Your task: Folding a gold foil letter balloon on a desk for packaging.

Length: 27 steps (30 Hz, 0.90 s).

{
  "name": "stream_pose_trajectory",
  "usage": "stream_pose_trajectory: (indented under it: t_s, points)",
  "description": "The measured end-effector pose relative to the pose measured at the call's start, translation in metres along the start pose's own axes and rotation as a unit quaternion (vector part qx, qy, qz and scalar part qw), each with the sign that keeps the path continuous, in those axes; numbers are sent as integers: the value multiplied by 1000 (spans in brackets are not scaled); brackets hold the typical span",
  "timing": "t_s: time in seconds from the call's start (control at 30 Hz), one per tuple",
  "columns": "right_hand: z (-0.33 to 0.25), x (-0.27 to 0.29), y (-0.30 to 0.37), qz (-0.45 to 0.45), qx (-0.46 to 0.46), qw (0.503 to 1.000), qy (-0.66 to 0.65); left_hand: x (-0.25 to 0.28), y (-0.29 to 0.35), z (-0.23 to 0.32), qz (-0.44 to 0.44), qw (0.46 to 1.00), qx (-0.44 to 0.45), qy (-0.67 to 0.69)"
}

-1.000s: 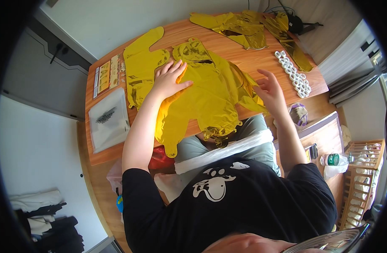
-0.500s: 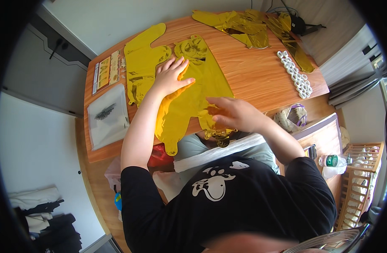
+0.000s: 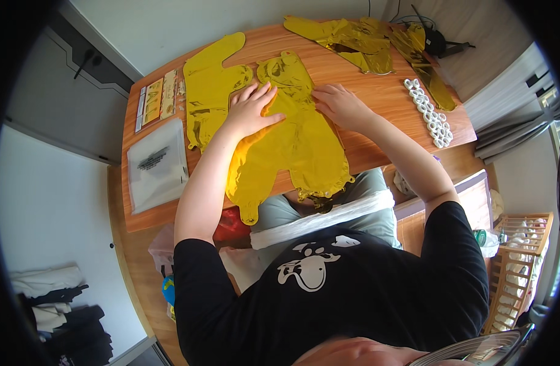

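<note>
A flat, deflated gold foil balloon lies on the wooden table and hangs over its near edge. My left hand lies flat on its upper left part with fingers spread. Pressing on the balloon's upper right edge is my right hand, palm down. A second flat gold foil balloon lies just left of the first, partly under it.
More crumpled gold foil balloons lie at the table's far right. A row of white rings sits at the right edge. A clear plastic bag and sticker sheets lie at the left. A wooden rack stands lower right.
My right hand swept from the balloon's right side down to its lower edge, then up to its top right. The folded foil has been flattened out on the table. My left hand stayed put.
</note>
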State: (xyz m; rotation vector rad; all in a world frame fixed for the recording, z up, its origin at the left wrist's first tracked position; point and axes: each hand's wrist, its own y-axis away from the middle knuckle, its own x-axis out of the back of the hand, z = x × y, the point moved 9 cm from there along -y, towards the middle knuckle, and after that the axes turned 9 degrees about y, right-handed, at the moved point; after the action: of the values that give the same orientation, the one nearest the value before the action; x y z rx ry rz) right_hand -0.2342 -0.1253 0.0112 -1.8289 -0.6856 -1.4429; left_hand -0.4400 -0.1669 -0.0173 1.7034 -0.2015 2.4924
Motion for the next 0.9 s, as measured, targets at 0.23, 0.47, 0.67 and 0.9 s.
stream_pose_trajectory:
  t_s: [0.23, 0.47, 0.67, 0.9]
  points:
    - [-4, 3, -6, 1, 29, 998, 48, -1, 1, -1, 1, 1000, -2, -5]
    - [-4, 1, -9, 16, 33, 999, 40, -4, -3, -2, 11, 1000, -7, -19]
    - [-10, -5, -4, 35, 10, 997, 75, -7, -5, -10, 23, 999, -19, -13]
    - [-17, -8, 0, 34, -16, 995, 89, -5, -3, -4, 24, 999, -16, -31]
